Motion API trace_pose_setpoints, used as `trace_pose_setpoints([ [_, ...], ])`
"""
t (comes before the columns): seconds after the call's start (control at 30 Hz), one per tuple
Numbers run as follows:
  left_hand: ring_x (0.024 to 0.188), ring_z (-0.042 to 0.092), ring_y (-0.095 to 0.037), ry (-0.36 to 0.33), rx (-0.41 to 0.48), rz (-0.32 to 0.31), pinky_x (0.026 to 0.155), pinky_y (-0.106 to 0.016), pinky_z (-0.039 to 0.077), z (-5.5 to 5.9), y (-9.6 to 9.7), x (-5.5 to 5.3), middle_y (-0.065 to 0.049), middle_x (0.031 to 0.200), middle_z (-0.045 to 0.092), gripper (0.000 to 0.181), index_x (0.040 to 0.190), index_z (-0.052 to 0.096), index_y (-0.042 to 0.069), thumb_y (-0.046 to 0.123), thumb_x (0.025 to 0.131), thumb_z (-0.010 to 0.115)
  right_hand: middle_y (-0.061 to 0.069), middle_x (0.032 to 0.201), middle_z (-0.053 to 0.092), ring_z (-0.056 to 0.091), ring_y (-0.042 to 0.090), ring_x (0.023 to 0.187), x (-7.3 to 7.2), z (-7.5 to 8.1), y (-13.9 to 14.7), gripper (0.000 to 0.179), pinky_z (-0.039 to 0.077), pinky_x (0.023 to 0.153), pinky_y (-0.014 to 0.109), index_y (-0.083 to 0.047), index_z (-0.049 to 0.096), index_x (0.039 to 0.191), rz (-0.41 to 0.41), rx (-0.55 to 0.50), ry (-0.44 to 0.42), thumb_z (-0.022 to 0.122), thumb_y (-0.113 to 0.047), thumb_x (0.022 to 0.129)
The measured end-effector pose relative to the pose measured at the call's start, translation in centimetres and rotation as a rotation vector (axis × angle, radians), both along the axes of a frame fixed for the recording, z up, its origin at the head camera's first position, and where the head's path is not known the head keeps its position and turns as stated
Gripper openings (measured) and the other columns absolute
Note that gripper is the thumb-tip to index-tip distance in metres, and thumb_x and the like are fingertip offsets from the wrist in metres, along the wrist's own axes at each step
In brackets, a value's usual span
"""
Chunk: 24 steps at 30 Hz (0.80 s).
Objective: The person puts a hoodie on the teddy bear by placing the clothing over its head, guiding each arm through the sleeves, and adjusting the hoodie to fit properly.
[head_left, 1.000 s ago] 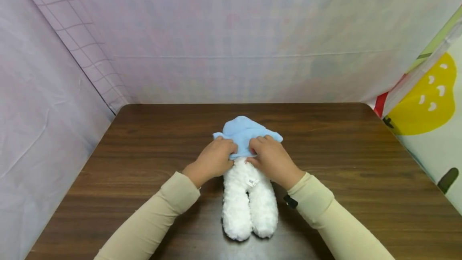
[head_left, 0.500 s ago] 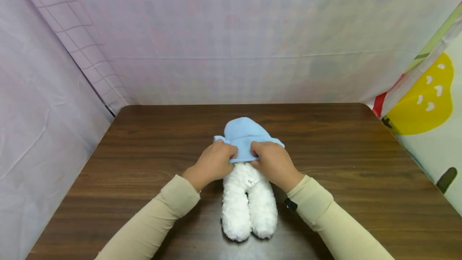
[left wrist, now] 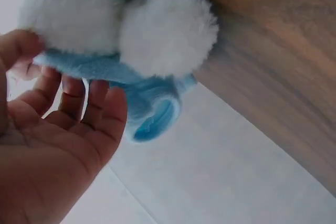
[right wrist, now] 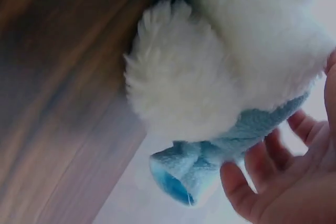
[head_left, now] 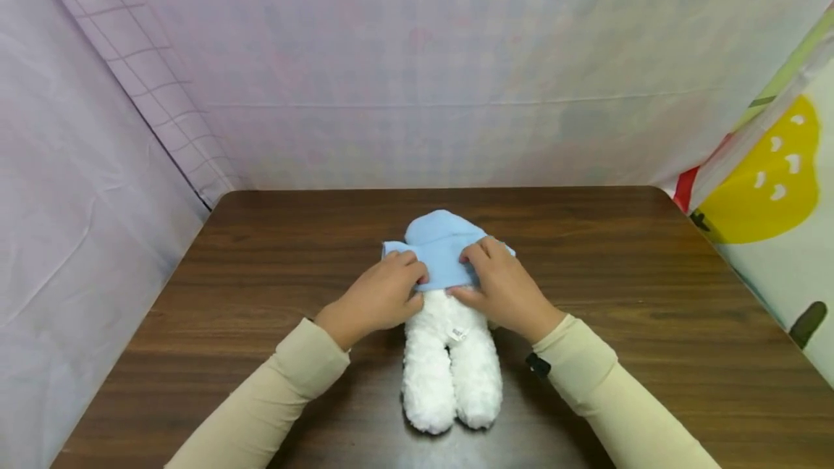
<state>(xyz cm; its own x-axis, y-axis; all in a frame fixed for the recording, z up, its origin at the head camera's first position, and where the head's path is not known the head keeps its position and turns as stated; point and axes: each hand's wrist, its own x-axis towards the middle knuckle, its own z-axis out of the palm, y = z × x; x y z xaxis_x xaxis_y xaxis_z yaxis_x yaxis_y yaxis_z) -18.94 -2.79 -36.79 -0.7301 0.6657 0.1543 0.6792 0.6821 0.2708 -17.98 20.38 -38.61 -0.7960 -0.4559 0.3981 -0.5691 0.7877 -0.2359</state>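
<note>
A fluffy white plush toy (head_left: 449, 375) lies on the table with its legs toward me and a small tag between them. Over its upper part is a light blue doll garment (head_left: 443, 252); the toy's head is not visible. Each wrist view shows a hollow sleeve (left wrist: 157, 121) sticking out beside a furry limb (left wrist: 168, 30). My left hand (head_left: 374, 295) touches the garment's lower left edge, fingers bent loosely and thumb apart. On the lower right edge rests my right hand (head_left: 508, 292), its fingers spread on the cloth and its thumb against the white fur.
The brown wooden table (head_left: 293, 252) extends on both sides of the toy. A pale patterned curtain (head_left: 417, 78) hangs behind it, another sheet (head_left: 78, 201) at the left. A cloth with a yellow print (head_left: 769, 179) is at the right.
Earlier both hands gripped the garment's lower edge and drew it slightly toward me. Now the fingers have loosened and the right hand has spread. The toy stays in place.
</note>
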Motion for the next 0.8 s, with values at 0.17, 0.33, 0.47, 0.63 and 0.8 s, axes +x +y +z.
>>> trace_pose_setpoints([
  [0.17,0.113,0.049,-0.027,-0.011,0.080,-0.012,0.097,-0.039,0.045,0.5,-0.1,-0.1,-0.007,0.118,0.053,0.028,0.105,0.067,0.008,0.030,0.089,0.073,0.025,0.139,0.041,0.040,0.042,0.125,-0.1,0.2,0.1,0.080,0.043,0.091,0.061,0.002,0.050,0.137,-0.074,0.028,-0.047,0.078,-0.049,0.083],
  [0.33,0.136,0.037,-0.030,-0.053,0.044,0.027,0.110,-0.044,0.036,0.3,0.3,-0.4,-0.014,0.147,0.041,0.062,0.137,0.053,0.006,0.040,0.089,0.073,0.025,0.143,0.042,0.037,0.043,0.132,-0.2,0.1,0.1,0.069,0.043,0.092,0.063,0.002,0.059,0.126,-0.080,0.046,-0.074,0.074,-0.051,0.086],
  [0.47,0.140,0.033,-0.030,-0.087,0.015,0.026,0.111,-0.045,0.033,0.0,0.5,-0.5,-0.016,0.151,0.038,0.059,0.137,0.055,0.005,0.039,0.090,0.070,0.024,0.138,0.047,0.041,0.044,0.128,-0.2,-0.1,0.0,0.056,0.045,0.088,0.062,-0.002,0.064,0.105,-0.086,0.051,-0.044,0.074,-0.053,0.085],
  [0.63,0.137,0.037,-0.030,-0.076,0.018,0.025,0.110,-0.045,0.035,-0.2,0.8,-0.6,-0.015,0.147,0.042,0.048,0.125,0.060,0.005,0.035,0.090,0.071,0.022,0.127,0.052,0.047,0.044,0.121,-0.2,-0.3,0.0,0.049,0.046,0.085,0.060,-0.007,0.058,0.088,-0.101,0.055,-0.012,0.076,-0.052,0.083],
  [0.8,0.119,0.050,-0.028,-0.057,0.049,0.014,0.095,-0.043,0.045,-0.6,1.0,-0.6,-0.012,0.133,0.051,0.027,0.102,0.056,0.010,0.028,0.090,0.072,0.015,0.111,0.056,0.052,0.039,0.106,0.0,-0.5,-0.2,0.044,0.047,0.074,0.051,-0.010,0.055,0.079,-0.124,0.087,0.037,0.081,-0.046,0.081],
])
